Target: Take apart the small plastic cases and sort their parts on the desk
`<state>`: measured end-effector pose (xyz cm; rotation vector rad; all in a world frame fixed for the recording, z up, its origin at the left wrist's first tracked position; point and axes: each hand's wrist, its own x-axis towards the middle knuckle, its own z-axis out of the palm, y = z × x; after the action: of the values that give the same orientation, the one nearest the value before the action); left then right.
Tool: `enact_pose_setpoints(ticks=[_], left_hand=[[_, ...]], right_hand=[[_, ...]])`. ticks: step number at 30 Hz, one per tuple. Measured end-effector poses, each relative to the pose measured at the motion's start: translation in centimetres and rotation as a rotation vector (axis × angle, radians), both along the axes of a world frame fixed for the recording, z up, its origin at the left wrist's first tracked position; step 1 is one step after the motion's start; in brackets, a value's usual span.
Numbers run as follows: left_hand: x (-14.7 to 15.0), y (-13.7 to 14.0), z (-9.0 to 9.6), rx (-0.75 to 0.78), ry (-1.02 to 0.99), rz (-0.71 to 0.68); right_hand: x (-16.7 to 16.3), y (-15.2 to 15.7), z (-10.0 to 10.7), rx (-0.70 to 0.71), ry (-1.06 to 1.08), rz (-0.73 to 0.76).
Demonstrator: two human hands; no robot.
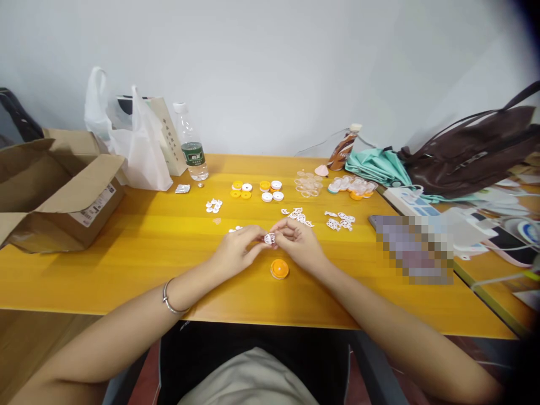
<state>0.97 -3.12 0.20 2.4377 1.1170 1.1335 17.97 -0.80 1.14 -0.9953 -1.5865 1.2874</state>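
A small white openwork plastic piece (270, 239) is pinched between the fingertips of both hands, above the middle of the table. My left hand (238, 247) grips its left side, and my right hand (298, 242) has the other side. Fingers cover part of the piece. Just below the hands, a round orange disc with a pale rim (279, 269) lies on the wood. Similar white openwork pieces (297, 215) are loosely piled behind my right hand, with another group (341, 221) farther right. Some small white parts (235, 229) show partly behind my left hand.
Yellow and white round caps (241, 190) and clear discs (307, 183) sit farther back on the table (169, 275). A cardboard box (63, 197), plastic bag (143, 152) and water bottle (192, 146) stand left. Right are a drink bottle (343, 149), brown bag (472, 146) and power strip (411, 205).
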Motion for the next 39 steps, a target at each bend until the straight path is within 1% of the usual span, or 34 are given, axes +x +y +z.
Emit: enact_pose_setpoints(ticks=[2,4,7,10,12,13,15,17,18,19,21,23,26,29,33,39], left_hand=[[0.0,0.0,0.1,-0.028,-0.032,-0.004],[-0.1,0.1,0.2,-0.032,-0.024,-0.012],[-0.3,0.3,0.0,-0.014,-0.022,-0.016],[-0.2,0.4,-0.3,0.021,-0.121,0.005],[0.1,0.5,-0.5,0.011,-0.205,0.006],[0.2,0.5,-0.5,-0.001,-0.243,0.005],[0.2,0.4,-0.5,-0.011,-0.314,0.027],[0.1,0.4,-0.4,0.001,-0.372,0.072],[0.0,0.5,-0.3,0.002,-0.386,0.089],[-0.2,0.5,-0.3,-0.001,-0.389,0.097],[-0.4,0.7,-0.2,-0.01,-0.365,0.094],[-0.5,0.9,-0.1,-0.018,-0.334,0.093],[-0.5,1.2,-0.1,-0.014,-0.304,0.095],[-0.6,1.4,-0.1,0.002,-0.293,0.103],[-0.7,1.5,0.0,0.014,-0.291,0.102],[-0.7,1.5,-0.2,-0.018,-0.298,0.073]], right_hand=[[0.0,0.2,0.0,-0.057,0.04,0.032],[0.0,0.3,-0.1,-0.104,0.064,0.067],[-0.2,0.4,-0.4,-0.13,0.109,0.081],[-0.5,0.3,-0.6,-0.156,0.162,0.064],[-0.6,0.2,-0.6,-0.158,0.161,0.06],[-0.6,0.2,-0.6,-0.126,0.143,0.048],[-0.2,0.4,-0.4,0.027,0.066,-0.02],[0.7,1.0,-0.1,0.223,-0.022,-0.148],[1.3,1.6,0.0,0.297,-0.057,-0.216],[2.0,2.2,0.2,0.343,-0.088,-0.273],[3.4,3.6,0.4,0.36,-0.157,-0.344],[4.6,4.9,0.2,0.353,-0.275,-0.376],[5.6,6.2,-0.5,0.39,-0.463,-0.385],[5.8,6.9,-1.3,0.447,-0.577,-0.361],[6.0,7.5,-1.9,0.444,-0.617,-0.304],[6.2,8.0,-2.5,0.428,-0.621,-0.271]])
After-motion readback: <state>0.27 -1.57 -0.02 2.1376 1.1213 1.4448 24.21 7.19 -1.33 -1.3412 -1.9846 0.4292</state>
